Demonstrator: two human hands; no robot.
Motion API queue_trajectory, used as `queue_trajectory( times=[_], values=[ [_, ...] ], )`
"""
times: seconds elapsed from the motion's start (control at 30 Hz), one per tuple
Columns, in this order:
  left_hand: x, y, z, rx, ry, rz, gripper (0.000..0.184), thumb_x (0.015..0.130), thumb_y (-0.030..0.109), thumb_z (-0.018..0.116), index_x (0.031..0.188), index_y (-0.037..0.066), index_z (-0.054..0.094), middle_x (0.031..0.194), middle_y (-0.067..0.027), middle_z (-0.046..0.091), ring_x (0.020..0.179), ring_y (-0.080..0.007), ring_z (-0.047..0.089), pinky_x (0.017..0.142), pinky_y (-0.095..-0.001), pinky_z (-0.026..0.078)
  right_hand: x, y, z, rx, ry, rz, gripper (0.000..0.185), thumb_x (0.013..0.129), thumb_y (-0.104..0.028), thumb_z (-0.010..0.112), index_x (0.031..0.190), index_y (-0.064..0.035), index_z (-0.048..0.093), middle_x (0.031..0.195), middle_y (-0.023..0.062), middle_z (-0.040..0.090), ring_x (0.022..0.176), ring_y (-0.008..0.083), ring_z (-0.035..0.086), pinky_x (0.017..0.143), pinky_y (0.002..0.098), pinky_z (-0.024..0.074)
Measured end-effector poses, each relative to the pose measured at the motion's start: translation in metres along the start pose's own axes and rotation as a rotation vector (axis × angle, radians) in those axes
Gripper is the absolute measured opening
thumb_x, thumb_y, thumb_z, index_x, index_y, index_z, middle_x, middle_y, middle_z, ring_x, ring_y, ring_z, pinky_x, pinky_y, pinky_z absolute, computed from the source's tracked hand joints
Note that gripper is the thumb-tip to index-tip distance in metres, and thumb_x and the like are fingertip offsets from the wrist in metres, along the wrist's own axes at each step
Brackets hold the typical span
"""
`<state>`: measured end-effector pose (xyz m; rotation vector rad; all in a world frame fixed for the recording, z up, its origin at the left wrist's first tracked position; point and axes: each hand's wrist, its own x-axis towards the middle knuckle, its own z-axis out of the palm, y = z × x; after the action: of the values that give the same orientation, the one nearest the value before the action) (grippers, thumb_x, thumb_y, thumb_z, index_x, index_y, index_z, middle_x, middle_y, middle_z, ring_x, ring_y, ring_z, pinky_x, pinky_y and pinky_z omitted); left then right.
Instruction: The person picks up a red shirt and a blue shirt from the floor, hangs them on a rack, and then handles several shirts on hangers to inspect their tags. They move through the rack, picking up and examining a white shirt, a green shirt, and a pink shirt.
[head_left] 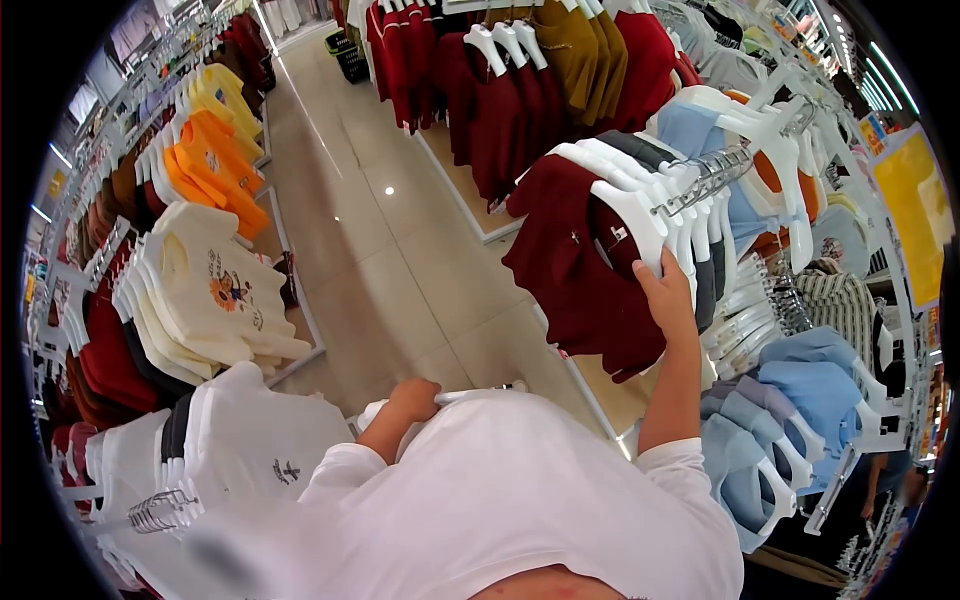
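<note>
My right hand (668, 298) is closed on the white hanger (632, 215) of a dark red top (575, 265). That top hangs at the front of a rack arm, ahead of several white and grey garments. Low in front of my body, my left hand (412, 399) is closed around a slim white piece (455, 396) that looks like a hanger. My white shirt hides much of it, and a small metal part shows near its far end.
On the left, racks hold white tops (265, 430), cream printed tops (215, 290) and orange tops (215, 170). Light blue garments (810, 395) hang at the right. A tiled aisle (370, 230) runs between the racks, with a dark basket (347, 57) at its far end.
</note>
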<state>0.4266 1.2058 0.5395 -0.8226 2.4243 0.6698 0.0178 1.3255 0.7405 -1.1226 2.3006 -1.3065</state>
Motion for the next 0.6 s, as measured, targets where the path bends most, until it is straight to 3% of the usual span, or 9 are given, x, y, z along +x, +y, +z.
queue_trajectory(
  times=[0.2,0.33,0.47,0.53,0.6],
  values=[
    [0.025,0.033,-0.047,-0.007,0.021,-0.034,0.027,0.077,0.025,0.065,0.100,0.010,0.067,0.099,-0.0151,0.068,0.095,-0.0353,0.064,0.079,-0.0462,0.052,0.015,-0.019,-0.011,0.240,-0.208,0.135,0.052,0.089,-0.026,0.063,0.134,-0.0022,0.051,0.115,0.0164,0.065,0.100,0.0222,0.060,0.091,0.0333,0.0455],
    [0.044,0.050,-0.075,0.011,0.053,0.012,0.026,0.079,0.026,0.066,0.099,0.010,0.066,0.097,-0.0151,0.068,0.093,-0.0358,0.064,0.079,-0.0461,0.051,0.029,0.006,-0.006,0.261,-0.257,0.013,0.046,0.089,-0.028,0.063,0.123,0.0013,0.056,0.108,0.0175,0.065,0.096,0.0248,0.060,0.088,0.0337,0.0454],
    [0.055,0.054,-0.100,0.066,0.098,0.086,0.023,0.080,0.025,0.066,0.097,0.010,0.066,0.094,-0.0156,0.067,0.092,-0.0362,0.064,0.080,-0.0452,0.050,0.030,0.008,-0.003,0.243,-0.211,0.003,0.042,0.086,-0.032,0.065,0.107,0.0035,0.059,0.093,0.0193,0.066,0.086,0.0311,0.063,0.079,0.0391,0.0482],
    [0.069,0.063,-0.116,0.094,0.106,0.164,0.022,0.080,0.024,0.066,0.096,0.009,0.066,0.094,-0.0158,0.067,0.091,-0.0364,0.063,0.080,-0.0450,0.050,0.032,0.018,0.002,0.144,-0.164,-0.094,0.039,0.085,-0.032,0.066,0.101,0.0021,0.060,0.086,0.0176,0.068,0.077,0.0294,0.065,0.075,0.0395,0.0496],
    [0.080,0.069,-0.129,0.081,0.124,0.185,0.024,0.079,0.025,0.068,0.097,0.009,0.066,0.093,-0.0165,0.067,0.091,-0.0366,0.063,0.079,-0.0450,0.050,0.030,0.005,-0.005,0.219,-0.210,-0.032,0.036,0.085,-0.033,0.066,0.097,0.0010,0.060,0.078,0.0129,0.068,0.069,0.0245,0.066,0.067,0.0364,0.0508]
  ],
)
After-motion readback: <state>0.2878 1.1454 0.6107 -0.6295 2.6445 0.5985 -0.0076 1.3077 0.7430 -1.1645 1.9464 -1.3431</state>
